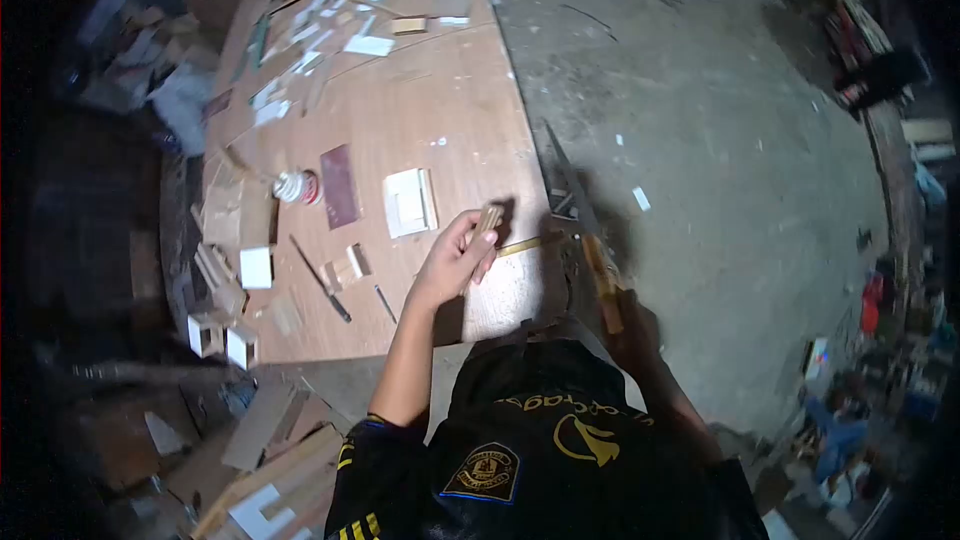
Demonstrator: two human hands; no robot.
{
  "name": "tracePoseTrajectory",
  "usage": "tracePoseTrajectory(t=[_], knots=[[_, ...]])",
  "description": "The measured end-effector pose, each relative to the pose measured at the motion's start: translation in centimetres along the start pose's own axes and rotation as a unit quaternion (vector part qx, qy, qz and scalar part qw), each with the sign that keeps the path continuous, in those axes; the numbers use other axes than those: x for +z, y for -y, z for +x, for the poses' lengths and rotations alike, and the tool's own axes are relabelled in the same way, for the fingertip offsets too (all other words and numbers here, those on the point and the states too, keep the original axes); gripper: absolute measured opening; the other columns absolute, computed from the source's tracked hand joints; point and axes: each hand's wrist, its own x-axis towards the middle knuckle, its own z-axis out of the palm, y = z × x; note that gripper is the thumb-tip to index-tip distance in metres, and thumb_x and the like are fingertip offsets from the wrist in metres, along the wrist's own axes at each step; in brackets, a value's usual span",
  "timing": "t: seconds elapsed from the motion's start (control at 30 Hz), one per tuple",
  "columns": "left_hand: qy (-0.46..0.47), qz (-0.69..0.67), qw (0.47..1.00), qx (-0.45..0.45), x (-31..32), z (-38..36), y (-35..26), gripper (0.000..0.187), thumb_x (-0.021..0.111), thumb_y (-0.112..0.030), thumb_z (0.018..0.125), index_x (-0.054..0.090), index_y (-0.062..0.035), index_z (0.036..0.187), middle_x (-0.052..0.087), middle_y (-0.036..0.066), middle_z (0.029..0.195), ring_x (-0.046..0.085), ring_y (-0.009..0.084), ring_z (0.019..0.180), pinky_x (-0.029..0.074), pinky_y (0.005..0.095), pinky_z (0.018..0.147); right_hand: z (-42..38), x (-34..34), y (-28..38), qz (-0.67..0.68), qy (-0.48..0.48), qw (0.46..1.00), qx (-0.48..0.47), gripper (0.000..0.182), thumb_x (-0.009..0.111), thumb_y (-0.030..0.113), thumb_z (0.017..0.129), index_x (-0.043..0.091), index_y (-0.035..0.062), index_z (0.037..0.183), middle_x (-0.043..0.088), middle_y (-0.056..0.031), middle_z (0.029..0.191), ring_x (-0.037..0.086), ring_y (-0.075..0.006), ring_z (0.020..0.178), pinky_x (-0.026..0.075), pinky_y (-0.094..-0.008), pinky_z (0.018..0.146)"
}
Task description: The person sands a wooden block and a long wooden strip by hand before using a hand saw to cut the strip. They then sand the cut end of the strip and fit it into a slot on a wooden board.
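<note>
My left hand [459,258] is closed around a small wooden piece [488,219] above the table near its right edge. Beyond that edge, my right hand [630,325] grips the wooden handle of a handsaw [572,185], whose blade points up and away over the floor. A yellowish strip [518,247] lies on the table just right of my left hand. Left of this hand are a white and wooden block [409,203], a dark red sheet [340,186] and a small wooden block [348,265].
The table [450,100] bears scattered offcuts [369,45] at its far end. A can [297,187], a cardboard box [240,210], a dark pointed tool [320,278] and small white-faced boxes [207,333] are at left. Clutter lines the floor [720,190] at right.
</note>
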Motion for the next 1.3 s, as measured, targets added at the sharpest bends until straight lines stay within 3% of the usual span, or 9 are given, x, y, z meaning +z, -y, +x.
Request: tracePoseTrajectory(t=[0.17, 0.4, 0.47, 0.63, 0.73, 0.9, 1.03, 1.23, 1.3], knots=[[-0.135, -0.07, 0.988, -0.041, 1.0, -8.4, 5.7, 0.027, 0.043, -0.029, 0.102, 0.046, -0.0054, 0.114, 0.054, 0.003, 0.072, 0.05, 0.009, 0.059, 0.041, 0.0227, 0.054, 4.7, 4.4, -2.2, -0.043, 0.12, 0.975, -0.184, 0.043, 0.062, 0.009, 0.079, 0.047, -0.0007, 0.118, 0.062, -0.0222, 0.093, 0.061, -0.0429, 0.08, 0.049, -0.0484, 0.065], [-0.311, -0.04, 0.946, -0.087, 4.0, -17.5, 10.7, 0.025, 0.045, -0.029, 0.101, 0.052, -0.0076, 0.111, 0.054, -0.002, 0.077, 0.046, 0.0058, 0.06, 0.039, 0.0212, 0.054, 12.7, 10.9, -2.6, 0.066, 0.073, 0.936, -0.338, 0.008, 0.049, 0.011, 0.085, 0.047, 0.0038, 0.089, 0.059, -0.0183, 0.081, 0.059, -0.0394, 0.077, 0.047, -0.0482, 0.066], [-0.357, -0.058, 0.929, -0.082, 4.3, -19.6, 11.6, 0.026, 0.045, -0.029, 0.101, 0.052, -0.0067, 0.113, 0.054, -0.002, 0.076, 0.046, 0.0056, 0.059, 0.038, 0.0212, 0.053, 14.3, 11.5, -1.9, -0.044, 0.224, 0.95, -0.21, 0.009, 0.047, 0.012, 0.087, 0.049, 0.0032, 0.086, 0.06, -0.0179, 0.084, 0.06, -0.0387, 0.081, 0.048, -0.0461, 0.07], [-0.451, -0.109, 0.884, -0.064, 4.1, -24.3, 13.5, 0.026, 0.046, -0.027, 0.1, 0.053, -0.0059, 0.113, 0.054, -0.002, 0.075, 0.045, 0.0049, 0.057, 0.036, 0.0207, 0.05, 17.2, 17.2, -3.5, 0.025, 0.206, 0.955, -0.214, 0.01, 0.051, 0.015, 0.086, 0.052, 0.0061, 0.089, 0.061, -0.0221, 0.085, 0.06, -0.0409, 0.086, 0.047, -0.0482, 0.073], [-0.508, -0.151, 0.847, -0.047, 2.7, -25.5, 14.3, 0.025, 0.047, -0.027, 0.1, 0.054, -0.0065, 0.113, 0.055, -0.002, 0.074, 0.044, 0.0038, 0.055, 0.034, 0.0194, 0.047, 18.4, 19.3, -2.0, -0.098, 0.223, 0.942, -0.232, 0.013, 0.049, 0.017, 0.087, 0.055, 0.0058, 0.09, 0.062, -0.0213, 0.088, 0.061, -0.0403, 0.086, 0.047, -0.0487, 0.075], [-0.475, -0.151, 0.866, -0.041, -2.7, -22.7, 13.8, 0.025, 0.046, -0.027, 0.1, 0.055, -0.006, 0.112, 0.055, -0.002, 0.075, 0.045, 0.0043, 0.057, 0.035, 0.0195, 0.049, 19.8, 23.0, -1.5, -0.223, 0.231, 0.912, -0.256, 0.029, 0.067, 0.013, 0.072, 0.054, 0.0034, 0.096, 0.061, -0.0169, 0.095, 0.061, -0.0364, 0.09, 0.051, -0.0457, 0.076], [-0.429, -0.03, 0.903, -0.01, -8.0, -17.0, 10.8, 0.025, 0.049, -0.027, 0.1, 0.056, -0.0052, 0.111, 0.053, -0.002, 0.073, 0.045, 0.0051, 0.059, 0.038, 0.0227, 0.051, 19.4, 23.6, 0.8, -0.224, 0.245, 0.911, -0.245, 0.029, 0.068, 0.013, 0.071, 0.053, 0.0026, 0.094, 0.059, -0.0172, 0.095, 0.059, -0.0354, 0.091, 0.051, -0.0454, 0.077], [-0.269, -0.112, 0.957, 0.002, -13.5, -5.2, 9.7, 0.027, 0.053, -0.028, 0.098, 0.059, -0.0038, 0.11, 0.055, -0.001, 0.073, 0.048, 0.0049, 0.062, 0.04, 0.0225, 0.056, 18.4, 25.4, 0.8, -0.216, 0.233, 0.924, -0.213, 0.021, 0.064, 0.011, 0.074, 0.058, 0.0025, 0.093, 0.06, -0.0163, 0.094, 0.059, -0.0339, 0.09, 0.051, -0.0419, 0.077], [-0.263, -0.101, 0.959, 0.011, -14.6, -2.9, 9.1, 0.027, 0.054, -0.026, 0.098, 0.059, -0.0031, 0.111, 0.056, -0.001, 0.073, 0.049, 0.0045, 0.063, 0.04, 0.0224, 0.056, 18.5, 25.6, 1.3, -0.224, 0.228, 0.922, -0.219, 0.013, 0.049, 0.004, 0.082, 0.059, -0.0003, 0.09, 0.06, -0.0167, 0.096, 0.062, -0.0322, 0.089, 0.054, -0.041, 0.075]])
